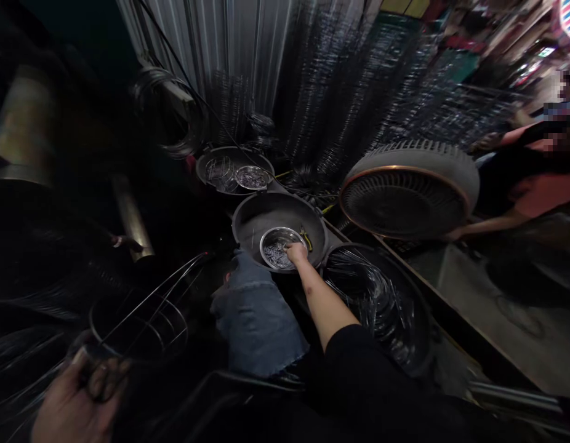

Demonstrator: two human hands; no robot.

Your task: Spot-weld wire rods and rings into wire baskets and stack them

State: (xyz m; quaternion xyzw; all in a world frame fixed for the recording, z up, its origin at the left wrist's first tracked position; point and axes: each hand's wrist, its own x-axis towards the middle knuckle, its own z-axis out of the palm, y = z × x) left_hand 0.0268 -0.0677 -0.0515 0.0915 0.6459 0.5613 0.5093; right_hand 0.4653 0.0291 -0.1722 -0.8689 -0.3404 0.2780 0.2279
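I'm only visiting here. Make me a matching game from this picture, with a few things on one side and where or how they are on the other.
Things:
1 right hand
2 left hand
3 fan cover
4 black tub

Places or states:
A holds wire coils
B reaching into the steel bowl
C tilted up, at the right
D gripping a wire frame

Pairs: 1-B, 2-D, 3-C, 4-A

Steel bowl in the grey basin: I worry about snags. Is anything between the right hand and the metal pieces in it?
Nothing visible. The right hand is inside the steel bowl, at the metal pieces; the yellow-handled tool lies beside the bowl, out of the way.
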